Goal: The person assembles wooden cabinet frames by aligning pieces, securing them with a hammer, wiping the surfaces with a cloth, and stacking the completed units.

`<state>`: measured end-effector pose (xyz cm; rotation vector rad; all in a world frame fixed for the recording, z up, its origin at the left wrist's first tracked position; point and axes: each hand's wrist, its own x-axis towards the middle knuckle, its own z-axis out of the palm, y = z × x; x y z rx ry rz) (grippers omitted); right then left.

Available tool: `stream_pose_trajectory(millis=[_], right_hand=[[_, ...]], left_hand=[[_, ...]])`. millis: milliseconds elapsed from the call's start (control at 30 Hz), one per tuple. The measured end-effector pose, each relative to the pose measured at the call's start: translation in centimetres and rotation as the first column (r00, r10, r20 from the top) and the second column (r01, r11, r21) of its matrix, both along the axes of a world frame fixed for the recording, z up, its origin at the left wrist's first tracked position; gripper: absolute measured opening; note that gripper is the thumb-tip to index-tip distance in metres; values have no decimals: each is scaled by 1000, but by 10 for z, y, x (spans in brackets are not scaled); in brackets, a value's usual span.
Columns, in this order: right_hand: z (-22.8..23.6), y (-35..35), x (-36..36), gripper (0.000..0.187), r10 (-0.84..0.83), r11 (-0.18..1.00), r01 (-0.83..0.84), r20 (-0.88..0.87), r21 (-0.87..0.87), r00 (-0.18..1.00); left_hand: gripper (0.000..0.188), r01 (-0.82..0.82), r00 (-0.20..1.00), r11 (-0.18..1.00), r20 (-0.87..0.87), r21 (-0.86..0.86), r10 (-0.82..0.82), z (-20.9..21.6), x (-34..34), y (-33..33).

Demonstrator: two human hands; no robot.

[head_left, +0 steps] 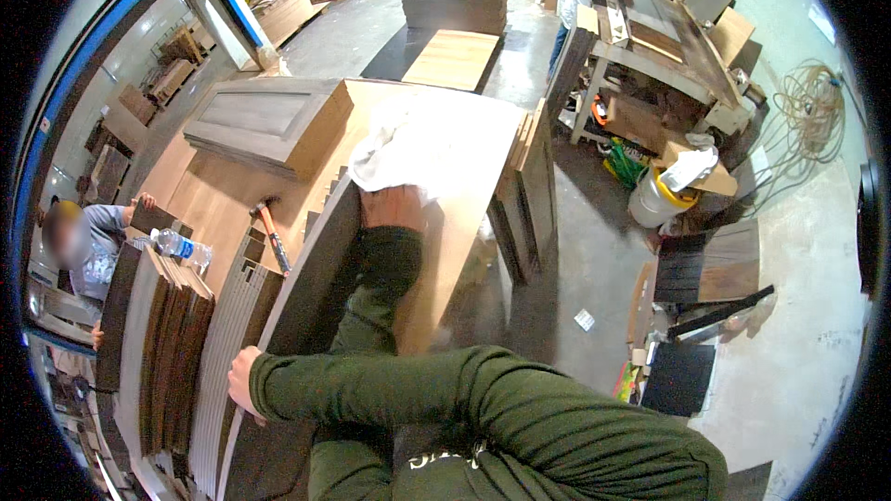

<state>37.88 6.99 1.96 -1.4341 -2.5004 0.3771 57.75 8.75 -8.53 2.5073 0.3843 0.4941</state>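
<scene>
A long dark brown wooden board [316, 301] stands tilted on edge in front of me, its near end running down to the lower left. My right hand [245, 382] reaches across my body and grips the board's left edge, fingers closed over it. Beneath that arm my left arm stretches forward. My left hand [392, 207] is at the board's far end, in a bunched white cloth [371, 153]; the cloth and glare hide its fingers. A pale wooden tabletop [436, 264] lies under the cloth, partly washed out by light.
Left of the board stand grey slats [227, 343] and brown panels [167, 343], beside a hammer [273, 234], a water bottle [181, 247] and another person [93, 241]. Stacked framed panels [269, 121] lie beyond. Panels [524, 199] lean at the table's right; a bucket [661, 199] stands farther right.
</scene>
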Motion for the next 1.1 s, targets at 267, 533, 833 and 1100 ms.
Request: stream_pose_trajectory(millis=[267, 533, 833, 1100], right_hand=[[-7, -17, 4, 37, -62, 996, 60, 40, 61, 997], [25, -18, 2, 53, 24, 993, -2, 195, -115, 981], [21, -21, -13, 56, -123, 992, 120, 259, 28, 958], [19, -1, -19, 63, -241, 966, 195, 309, 172, 920]], left_hand=[[39, 43, 999, 994, 17, -103, -41, 4, -54, -20], [39, -191, 969, 956, 113, -222, 219, 48, -188, -15], [38, -278, 932, 929, 164, -244, 322, 25, -263, -20], [38, -559, 822, 784, -53, -269, 567, -80, -399, -75]])
